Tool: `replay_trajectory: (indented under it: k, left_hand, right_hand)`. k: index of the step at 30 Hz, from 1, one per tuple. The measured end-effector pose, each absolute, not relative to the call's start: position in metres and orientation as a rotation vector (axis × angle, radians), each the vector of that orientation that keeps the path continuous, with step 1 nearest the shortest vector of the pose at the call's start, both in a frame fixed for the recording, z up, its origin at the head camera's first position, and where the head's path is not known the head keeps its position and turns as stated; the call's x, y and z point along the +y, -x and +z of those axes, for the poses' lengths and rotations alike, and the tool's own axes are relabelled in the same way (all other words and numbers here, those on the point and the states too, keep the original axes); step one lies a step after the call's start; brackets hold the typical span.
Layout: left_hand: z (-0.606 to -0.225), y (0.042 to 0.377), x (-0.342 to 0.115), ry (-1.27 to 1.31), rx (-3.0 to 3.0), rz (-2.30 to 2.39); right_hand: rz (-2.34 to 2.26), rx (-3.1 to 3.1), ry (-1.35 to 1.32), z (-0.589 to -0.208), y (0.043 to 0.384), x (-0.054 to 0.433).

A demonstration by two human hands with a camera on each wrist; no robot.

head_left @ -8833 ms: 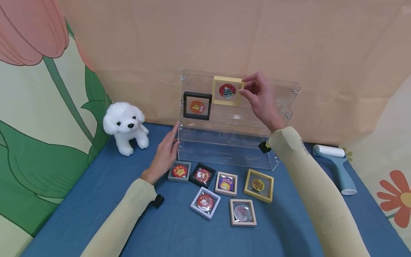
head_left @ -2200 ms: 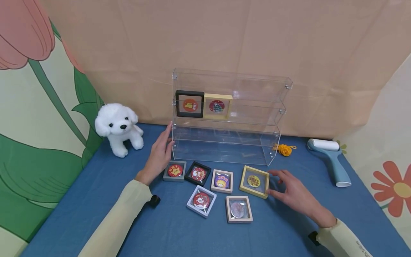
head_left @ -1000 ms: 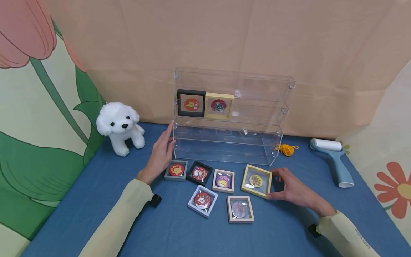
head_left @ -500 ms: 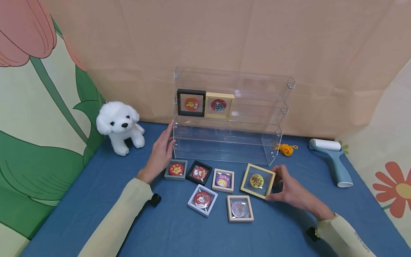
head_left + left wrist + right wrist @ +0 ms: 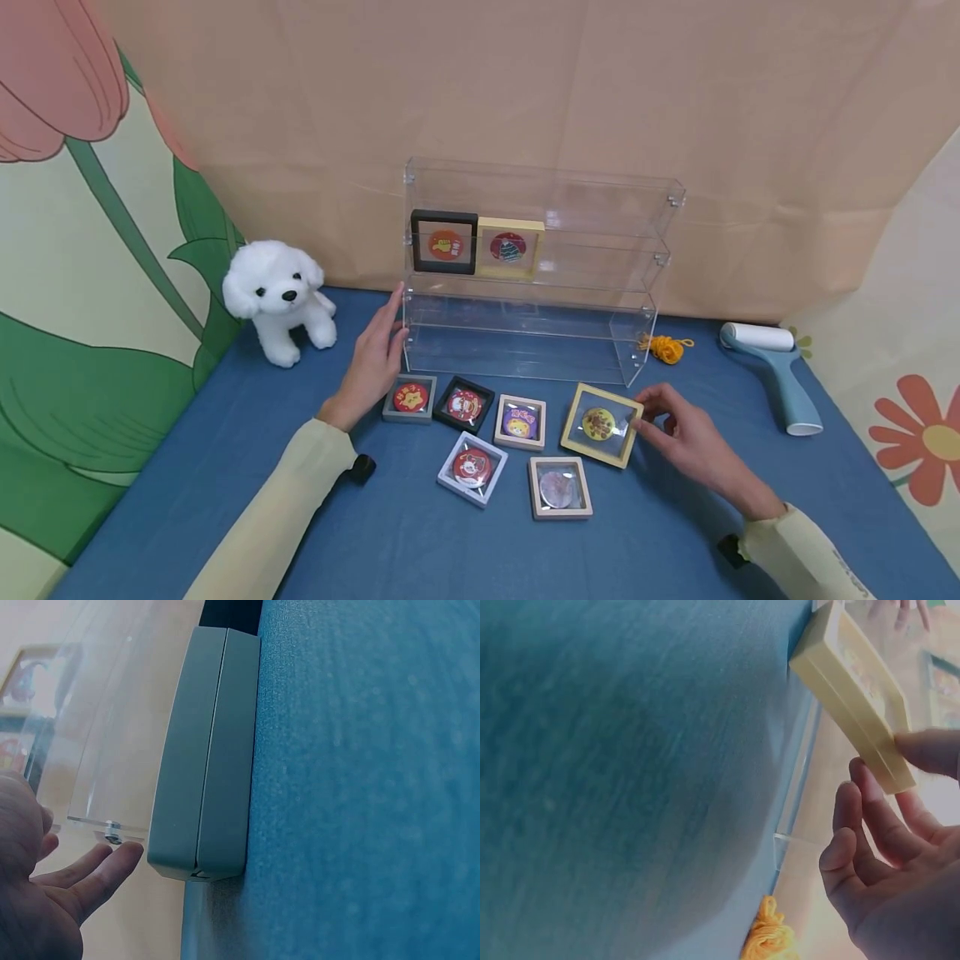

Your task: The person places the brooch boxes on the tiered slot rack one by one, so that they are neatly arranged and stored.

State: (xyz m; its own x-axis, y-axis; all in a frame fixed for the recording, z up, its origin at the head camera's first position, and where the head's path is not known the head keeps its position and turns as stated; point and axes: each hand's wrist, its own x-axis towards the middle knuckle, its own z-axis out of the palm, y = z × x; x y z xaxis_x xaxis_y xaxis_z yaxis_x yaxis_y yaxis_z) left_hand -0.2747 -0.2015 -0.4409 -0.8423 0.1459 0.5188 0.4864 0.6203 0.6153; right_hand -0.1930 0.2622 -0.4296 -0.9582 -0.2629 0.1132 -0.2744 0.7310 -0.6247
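My right hand (image 5: pixel 692 440) pinches the right edge of a yellow display frame (image 5: pixel 576 432) with a round yellow badge inside. In the right wrist view the thumb lies on the face of this yellow frame (image 5: pixel 855 701), fingers behind it, and its held end is raised off the cloth. My left hand (image 5: pixel 370 360) rests with extended fingers against the left side of a clear acrylic tiered shelf (image 5: pixel 517 327). On an upper tier a black frame (image 5: pixel 444 269) and a yellow frame with a tree badge (image 5: pixel 507 248) stand side by side.
Before the shelf lie a grey frame (image 5: pixel 408 417), a black frame (image 5: pixel 447 420), a beige frame with a purple badge (image 5: pixel 519 445), a white frame (image 5: pixel 459 492) and another beige frame (image 5: pixel 562 513). Around them: plush dog (image 5: pixel 281 304), orange yarn (image 5: pixel 666 348), lint roller (image 5: pixel 783 375).
The tree-badge frame, earlier in my right hand, now stands on the shelf. That hand came down to the yellow frame, raised its right edge, and its thumb shifted onto the face.
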Motion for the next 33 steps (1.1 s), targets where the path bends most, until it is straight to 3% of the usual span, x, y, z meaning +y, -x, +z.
replay_trajectory:
  k: [33]
  left_hand:
    - [-0.439, 0.273, -0.201, 0.504, -2.424, -1.093]
  right_hand:
    - [1.028, -2.672, -0.399, -0.421, 0.179, 0.25]
